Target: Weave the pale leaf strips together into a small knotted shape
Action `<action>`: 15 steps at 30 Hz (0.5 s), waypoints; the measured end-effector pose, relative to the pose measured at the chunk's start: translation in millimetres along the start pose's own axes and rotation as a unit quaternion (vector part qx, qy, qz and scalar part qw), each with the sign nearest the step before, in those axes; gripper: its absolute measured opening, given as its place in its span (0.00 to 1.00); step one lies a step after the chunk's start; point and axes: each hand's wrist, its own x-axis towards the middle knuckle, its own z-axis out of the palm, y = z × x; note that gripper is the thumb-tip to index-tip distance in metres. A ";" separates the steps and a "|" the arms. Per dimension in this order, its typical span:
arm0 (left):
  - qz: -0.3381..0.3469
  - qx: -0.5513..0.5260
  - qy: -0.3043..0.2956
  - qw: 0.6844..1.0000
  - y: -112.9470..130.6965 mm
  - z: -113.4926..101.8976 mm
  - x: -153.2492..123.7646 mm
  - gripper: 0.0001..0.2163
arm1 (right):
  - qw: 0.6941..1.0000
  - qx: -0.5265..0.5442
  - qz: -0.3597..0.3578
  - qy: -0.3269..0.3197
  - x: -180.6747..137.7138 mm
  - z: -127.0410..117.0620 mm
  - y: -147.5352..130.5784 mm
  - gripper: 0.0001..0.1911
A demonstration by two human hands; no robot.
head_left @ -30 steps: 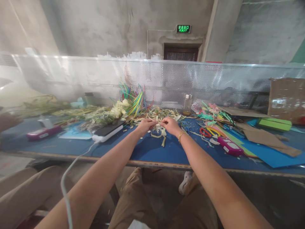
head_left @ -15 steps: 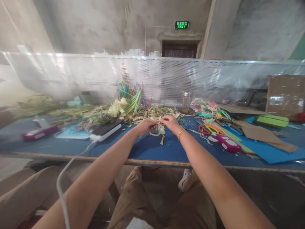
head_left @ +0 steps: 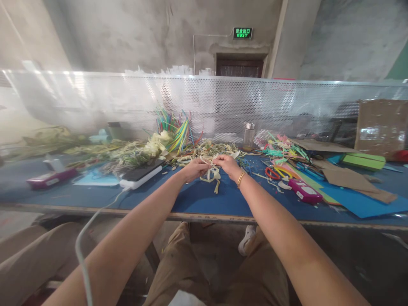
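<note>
Both hands meet over the middle of the blue table (head_left: 204,204), fingertips almost touching. My left hand (head_left: 195,169) is closed in a pinch on a pale, cream-coloured strip (head_left: 208,178) that curls and dangles below the fingers. From the other side, my right hand (head_left: 227,165) pinches the upper part of the same strip between thumb and forefinger. The strip's lower end hangs in a loop just above the tabletop. Whether it is paper or dried husk I cannot tell. Behind the hands lies a heap of similar shredded strips (head_left: 219,148).
Left stands a black-topped white device (head_left: 143,172) with a white cable (head_left: 81,250) crossing my left forearm. To the right lie red-handled scissors (head_left: 272,173), a purple box (head_left: 304,191), blue sheets (head_left: 360,202) and cardboard (head_left: 357,180). A glass bottle (head_left: 249,137) stands behind, before a perforated metal screen (head_left: 191,97).
My left fingers have curled in and turned slightly, and the strip's loop has shifted a little between the hands. Both arms stay in nearly the same place.
</note>
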 end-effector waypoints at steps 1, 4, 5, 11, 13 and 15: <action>-0.003 -0.001 -0.006 1.000 0.5 0.1 -0.7 0.10 | 1.000 -0.015 -0.001 0.000 0.1 -1.6 -0.3 0.14; -0.016 -0.009 -0.025 1.000 1.6 0.1 -2.6 0.10 | 0.997 -0.066 -0.008 0.025 1.7 -9.8 -1.8 0.14; -0.020 -0.014 -0.031 0.999 1.6 0.1 -3.1 0.11 | 0.995 -0.082 -0.015 0.050 2.6 -12.9 -2.5 0.15; -0.033 -0.002 -0.048 0.998 0.0 -2.0 -4.5 0.14 | 0.990 -0.121 -0.060 0.029 4.3 -15.9 -5.9 0.13; -0.037 0.005 -0.055 0.998 -0.5 -3.3 -4.5 0.13 | 0.993 -0.088 -0.049 -0.060 1.8 -10.8 -6.5 0.12; -0.040 0.005 -0.066 0.997 -1.0 -4.4 -4.2 0.12 | 0.993 -0.040 -0.036 -0.106 -1.0 -6.4 -7.2 0.13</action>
